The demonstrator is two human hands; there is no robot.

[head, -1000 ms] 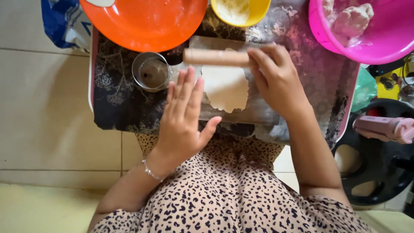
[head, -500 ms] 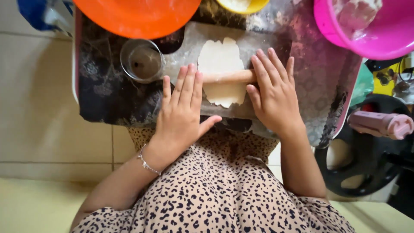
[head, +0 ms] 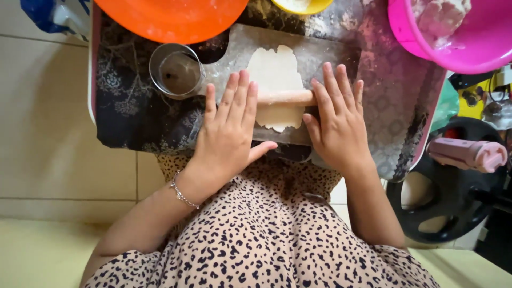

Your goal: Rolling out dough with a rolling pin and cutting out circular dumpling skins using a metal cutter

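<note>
Now left hand (head: 228, 133) and right hand (head: 337, 125), flat-palmed, press the rolling pin (head: 285, 97) across dough (head: 276, 85), nine-to-three, spreading pressure evenly.

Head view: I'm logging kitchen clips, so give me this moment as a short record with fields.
Left hand: left hand flat, fingers spread, palm down on one end of the rolling pin
Right hand: right hand flat on the other end of the pin
Dough: thin pale sheet of dough under the pin, showing on both sides of it
Board: floured board on a dark patterned cloth
Nearby: metal cup beside the board, orange bowl above, pink bowl holding a dough lump
</note>
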